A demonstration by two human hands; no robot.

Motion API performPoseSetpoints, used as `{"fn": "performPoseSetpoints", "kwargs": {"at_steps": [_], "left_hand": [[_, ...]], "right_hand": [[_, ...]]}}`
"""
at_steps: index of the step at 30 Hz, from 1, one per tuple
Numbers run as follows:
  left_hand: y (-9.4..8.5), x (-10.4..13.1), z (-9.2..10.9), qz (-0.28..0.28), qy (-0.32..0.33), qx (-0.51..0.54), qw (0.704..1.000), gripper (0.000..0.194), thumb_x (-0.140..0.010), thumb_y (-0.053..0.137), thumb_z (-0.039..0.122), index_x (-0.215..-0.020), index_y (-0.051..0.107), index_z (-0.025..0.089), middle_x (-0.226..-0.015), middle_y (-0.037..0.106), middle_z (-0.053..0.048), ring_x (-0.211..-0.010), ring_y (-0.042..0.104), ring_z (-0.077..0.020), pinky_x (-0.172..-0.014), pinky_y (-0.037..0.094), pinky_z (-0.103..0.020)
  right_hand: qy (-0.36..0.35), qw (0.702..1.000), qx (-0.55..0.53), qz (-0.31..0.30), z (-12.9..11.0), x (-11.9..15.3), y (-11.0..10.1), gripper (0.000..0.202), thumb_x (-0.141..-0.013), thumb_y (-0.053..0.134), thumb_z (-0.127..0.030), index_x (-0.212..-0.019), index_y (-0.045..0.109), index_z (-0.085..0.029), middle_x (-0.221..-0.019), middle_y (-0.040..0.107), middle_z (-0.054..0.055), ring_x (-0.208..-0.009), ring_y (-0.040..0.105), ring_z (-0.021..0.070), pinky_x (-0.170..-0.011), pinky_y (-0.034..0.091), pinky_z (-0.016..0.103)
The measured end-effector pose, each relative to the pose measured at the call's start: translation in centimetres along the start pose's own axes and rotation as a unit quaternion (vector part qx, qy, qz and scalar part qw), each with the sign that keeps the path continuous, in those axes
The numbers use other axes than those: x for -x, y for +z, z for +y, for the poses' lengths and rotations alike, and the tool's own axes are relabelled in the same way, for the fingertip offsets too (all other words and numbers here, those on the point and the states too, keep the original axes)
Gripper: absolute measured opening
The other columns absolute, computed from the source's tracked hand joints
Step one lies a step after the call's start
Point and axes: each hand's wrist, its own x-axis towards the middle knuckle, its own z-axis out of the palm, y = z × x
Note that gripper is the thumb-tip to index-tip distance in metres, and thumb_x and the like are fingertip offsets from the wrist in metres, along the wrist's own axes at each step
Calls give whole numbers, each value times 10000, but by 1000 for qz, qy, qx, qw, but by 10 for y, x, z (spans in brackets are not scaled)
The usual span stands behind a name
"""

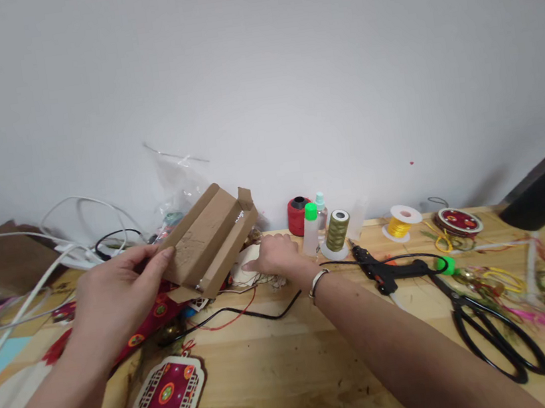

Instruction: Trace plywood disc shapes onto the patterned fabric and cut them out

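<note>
Box (197, 238): open, tilted, gripped by left hand (118, 291). Right hand (276, 255): fingers curled at pale pieces (243, 268) just beside the box; hold unclear. Pieces: seemingly undecorated. Ornament (168, 395): apparently finished, on table (300, 374).

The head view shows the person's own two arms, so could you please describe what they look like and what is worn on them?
The left hand and right hand are both ungloved, with no sleeve visible on either forearm. A narrow, pale bracelet with a darker strip circles the right wrist.
</note>
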Motion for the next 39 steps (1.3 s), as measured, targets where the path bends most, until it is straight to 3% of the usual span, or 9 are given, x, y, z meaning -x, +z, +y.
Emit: {"fn": "performPoseSetpoints", "kwargs": {"at_steps": [6, 13, 16, 20, 23, 27, 33, 36, 39], "left_hand": [[1, 2, 0, -7, 2, 14, 1000, 421, -768, 494, 481, -956, 712, 175, -826, 745, -43, -813, 669, -246, -711, 454, -296], [0, -1, 0, -6, -10, 12, 1000, 430, -767, 506, 470, -956, 717, 147, -799, 744, -61, -787, 662, -249, -668, 439, -291], [-2, -1, 1, -10, -12, 23, 1000, 421, -779, 506, 464, -957, 712, 143, -775, 740, -42, -750, 658, -221, -639, 435, -263], [1, 2, 5, -25, 1, 31, 999, 400, -783, 510, 459, -938, 708, 147, -797, 741, -22, -740, 646, -201, -631, 435, -247], [11, 7, 11, -60, 40, 31, 997, 388, -802, 481, 449, -900, 717, 158, -781, 742, -10, -710, 635, -189, -624, 436, -241], [36, 7, 25, -106, 106, 14, 989, 390, -820, 446, 434, -860, 735, 176, -764, 753, -21, -693, 647, -200, -620, 439, -253], [65, -8, 44, -109, 169, -48, 978, 357, -820, 447, 345, -923, 749, 184, -895, 771, -93, -816, 689, -282, -701, 472, -325], [57, -6, 49, -73, 173, -78, 979, 381, -846, 437, 311, -1088, 699, 174, -1033, 743, -133, -928, 675, -316, -785, 478, -386], [39, 18, 50, -10, 167, -89, 982, 408, -894, 390, 327, -1174, 641, 170, -1189, 679, -145, -1029, 641, -319, -843, 473, -421]], "right_hand": [[-28, 997, -64, -36, 7, 3, -3, 649, -620, 759, -568, -1064, 663, -106, -1183, 645, 192, -1100, 594, 321, -816, 492, 338], [-24, 988, -150, 15, 10, 13, -26, 614, -658, 703, -592, -1060, 631, -133, -1045, 695, 128, -885, 667, 265, -657, 506, 314], [-27, 984, -167, 48, 22, 34, -46, 612, -629, 728, -577, -1042, 620, -139, -990, 699, 112, -870, 659, 265, -651, 498, 321], [-50, 972, -215, 82, 53, 84, -60, 463, -629, 769, -452, -958, 639, -152, -913, 698, 99, -803, 656, 248, -619, 489, 310], [-53, 962, -267, -20, 80, 125, -51, 432, -615, 792, -348, -979, 635, -178, -884, 700, 51, -778, 652, 210, -619, 492, 277], [-4, 961, -204, -186, 100, 163, -26, 562, -496, 859, -392, -992, 659, -220, -962, 699, 32, -860, 636, 236, -659, 474, 281], [-28, 967, -196, -158, 105, 182, -3, 450, -631, 791, -440, -1030, 666, -275, -1037, 690, 14, -927, 612, 238, -749, 450, 311], [-50, 969, -207, -125, 109, 187, -1, 477, -675, 773, -367, -1123, 628, -290, -1106, 667, 7, -989, 597, 226, -826, 438, 319], [-72, 971, -193, -121, 114, 189, 1, 514, -688, 761, -311, -1176, 603, -289, -1157, 650, 17, -1051, 578, 235, -891, 419, 338]]}}
